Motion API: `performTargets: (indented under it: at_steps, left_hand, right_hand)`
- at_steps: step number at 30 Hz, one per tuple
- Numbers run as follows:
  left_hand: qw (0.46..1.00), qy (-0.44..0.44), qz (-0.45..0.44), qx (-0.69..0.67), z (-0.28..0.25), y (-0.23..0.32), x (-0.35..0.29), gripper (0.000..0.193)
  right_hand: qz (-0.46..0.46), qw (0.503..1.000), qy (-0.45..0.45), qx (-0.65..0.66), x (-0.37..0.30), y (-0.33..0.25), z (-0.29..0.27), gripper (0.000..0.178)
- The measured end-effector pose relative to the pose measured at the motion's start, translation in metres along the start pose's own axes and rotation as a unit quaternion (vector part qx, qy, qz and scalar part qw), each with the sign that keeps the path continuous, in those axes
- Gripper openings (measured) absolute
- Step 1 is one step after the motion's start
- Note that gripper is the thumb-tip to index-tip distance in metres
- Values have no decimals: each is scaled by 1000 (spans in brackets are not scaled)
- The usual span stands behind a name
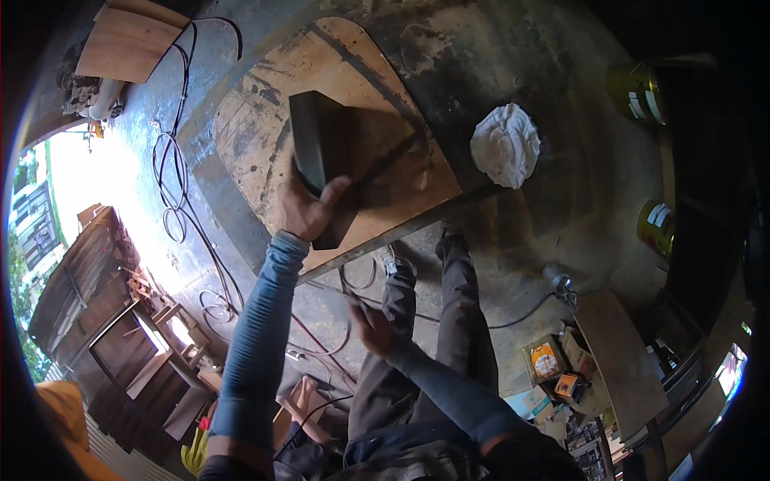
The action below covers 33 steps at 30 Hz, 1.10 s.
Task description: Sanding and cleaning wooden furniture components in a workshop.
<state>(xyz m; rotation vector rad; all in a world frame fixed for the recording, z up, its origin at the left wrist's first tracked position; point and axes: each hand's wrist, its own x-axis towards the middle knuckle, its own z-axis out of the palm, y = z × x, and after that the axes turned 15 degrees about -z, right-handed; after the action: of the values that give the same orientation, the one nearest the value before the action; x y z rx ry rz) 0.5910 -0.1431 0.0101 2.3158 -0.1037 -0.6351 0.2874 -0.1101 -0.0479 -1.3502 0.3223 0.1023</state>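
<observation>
A dark, long box-shaped piece stands on the worn wooden board in front of me. My left hand grips its near end, with the thumb on the side toward me and the fingers mostly hidden behind its left side. Lower down, before my legs, is my right hand, away from the board. Motion smears its fingers, so I cannot see whether anything is in them. To the right of the board lies a crumpled white cloth on a dark surface.
Dark cables loop over the floor at left. A metal spray-gun-like tool lies at right, beyond my legs. Yellowish cans stand far right; a carton of small packages is lower right. Another person's limbs show at lower left.
</observation>
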Motion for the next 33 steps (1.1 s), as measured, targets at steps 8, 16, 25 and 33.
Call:
performTargets:
  at_steps: [8, 16, 25, 33]
  left_hand:
    - [839, -219, 350, 355, -54, 34, -2, 46]
    - [934, 102, 317, 129, -55, 6, -13, 49]
    - [961, 262, -89, 20, 31, -63, -17, 58]
    - [923, 250, -203, -208, 32, -42, -10, 66]
  right_hand:
    - [38, 896, 221, -383, -29, -16, -207, 47]
    - [-121, 969, 50, -210, 111, -92, -143, 50]
    - [-258, 922, -160, -240, 253, -109, -79, 47]
    - [-47, 979, -88, -177, 291, -50, -58, 53]
